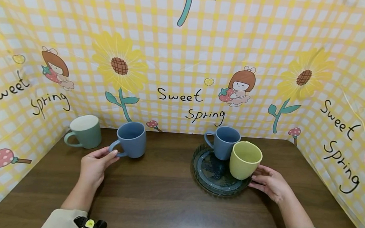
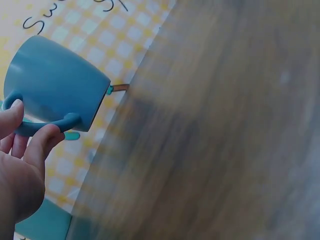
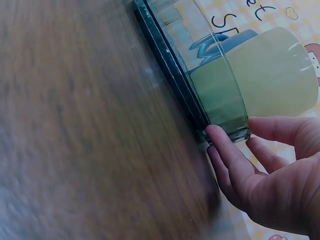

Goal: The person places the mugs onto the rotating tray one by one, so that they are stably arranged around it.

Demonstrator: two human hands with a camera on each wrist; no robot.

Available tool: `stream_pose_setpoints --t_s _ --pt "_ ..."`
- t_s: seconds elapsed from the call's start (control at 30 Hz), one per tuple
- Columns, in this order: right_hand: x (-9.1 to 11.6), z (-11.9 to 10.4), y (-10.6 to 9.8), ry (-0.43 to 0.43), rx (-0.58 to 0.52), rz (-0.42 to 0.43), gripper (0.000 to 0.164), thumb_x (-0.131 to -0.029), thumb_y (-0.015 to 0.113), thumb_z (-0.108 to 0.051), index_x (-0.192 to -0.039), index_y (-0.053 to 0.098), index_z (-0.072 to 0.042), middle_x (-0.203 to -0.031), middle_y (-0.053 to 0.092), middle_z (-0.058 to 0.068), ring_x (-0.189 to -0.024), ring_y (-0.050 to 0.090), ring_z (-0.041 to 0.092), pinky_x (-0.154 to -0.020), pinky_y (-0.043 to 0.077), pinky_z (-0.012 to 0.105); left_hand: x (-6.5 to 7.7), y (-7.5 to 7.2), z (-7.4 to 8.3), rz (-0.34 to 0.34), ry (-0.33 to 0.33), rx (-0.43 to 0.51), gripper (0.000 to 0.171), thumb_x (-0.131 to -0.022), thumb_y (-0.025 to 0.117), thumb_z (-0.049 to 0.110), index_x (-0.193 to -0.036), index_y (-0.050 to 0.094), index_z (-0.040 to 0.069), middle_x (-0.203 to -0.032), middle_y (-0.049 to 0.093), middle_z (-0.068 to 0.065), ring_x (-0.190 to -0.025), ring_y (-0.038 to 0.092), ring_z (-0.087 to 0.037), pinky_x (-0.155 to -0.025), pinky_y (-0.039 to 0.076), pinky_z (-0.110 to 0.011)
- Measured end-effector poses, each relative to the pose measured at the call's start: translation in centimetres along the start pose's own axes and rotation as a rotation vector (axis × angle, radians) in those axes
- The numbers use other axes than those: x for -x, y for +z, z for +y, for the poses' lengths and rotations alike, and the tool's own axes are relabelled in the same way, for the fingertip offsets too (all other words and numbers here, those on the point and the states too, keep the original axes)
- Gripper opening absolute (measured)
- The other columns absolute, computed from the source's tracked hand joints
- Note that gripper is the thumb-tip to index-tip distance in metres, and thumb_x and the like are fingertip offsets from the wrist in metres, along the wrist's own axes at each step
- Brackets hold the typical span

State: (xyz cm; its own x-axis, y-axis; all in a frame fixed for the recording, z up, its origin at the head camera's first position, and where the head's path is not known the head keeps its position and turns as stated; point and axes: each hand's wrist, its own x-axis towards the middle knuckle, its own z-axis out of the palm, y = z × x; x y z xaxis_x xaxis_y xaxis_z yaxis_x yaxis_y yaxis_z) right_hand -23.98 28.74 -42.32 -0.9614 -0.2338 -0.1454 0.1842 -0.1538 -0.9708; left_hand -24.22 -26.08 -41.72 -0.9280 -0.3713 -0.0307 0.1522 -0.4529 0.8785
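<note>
My left hand [image 1: 94, 166] pinches the handle of a blue mug [image 1: 131, 140] between thumb and fingers. In the left wrist view this mug [image 2: 57, 80] hangs with its base just above the tabletop. At the right, my right hand [image 1: 271, 183] holds the near right side of a dark round glass tray [image 1: 209, 184], fingertips at its base and rim. Inside the tray stand a second blue mug [image 1: 225, 146], handle to the left, and a yellow-green cup [image 1: 244, 163] in front of it. The right wrist view shows this cup [image 3: 275, 75] partly through the clear glass wall.
A green mug [image 1: 87, 133] with a pale inside stands at the far left, close to the blue mug. A yellow checked cloth [image 1: 187, 57] walls in the back and sides of the brown wooden table [image 1: 170, 191].
</note>
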Motion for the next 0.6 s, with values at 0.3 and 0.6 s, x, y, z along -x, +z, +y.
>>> stream_pose_setpoints --t_s 0.3,0.6 --pt "0.2 0.2 0.2 -0.023 0.015 0.016 0.074 -0.09 0.053 0.011 -0.147 0.006 0.016 -0.113 0.054 0.006 -0.097 0.061 0.015 -0.087 0.056 0.041 0.9 1.4 -0.2 -0.049 0.023 -0.013 0.027 -0.081 0.068 -0.018 -0.076 0.075 0.007 -0.072 0.066 -0.004 -0.064 0.07 -0.016 -0.068 0.06 -0.033" --pt "0.3 0.4 0.4 -0.025 0.01 0.039 0.072 -0.09 0.053 0.011 -0.147 0.008 0.016 -0.112 0.054 0.004 -0.096 0.061 0.014 -0.086 0.056 0.041 1.9 2.6 -0.1 -0.088 0.018 -0.013 0.029 -0.081 0.068 -0.018 -0.076 0.076 0.009 -0.073 0.067 -0.004 -0.066 0.071 -0.016 -0.07 0.06 -0.034"
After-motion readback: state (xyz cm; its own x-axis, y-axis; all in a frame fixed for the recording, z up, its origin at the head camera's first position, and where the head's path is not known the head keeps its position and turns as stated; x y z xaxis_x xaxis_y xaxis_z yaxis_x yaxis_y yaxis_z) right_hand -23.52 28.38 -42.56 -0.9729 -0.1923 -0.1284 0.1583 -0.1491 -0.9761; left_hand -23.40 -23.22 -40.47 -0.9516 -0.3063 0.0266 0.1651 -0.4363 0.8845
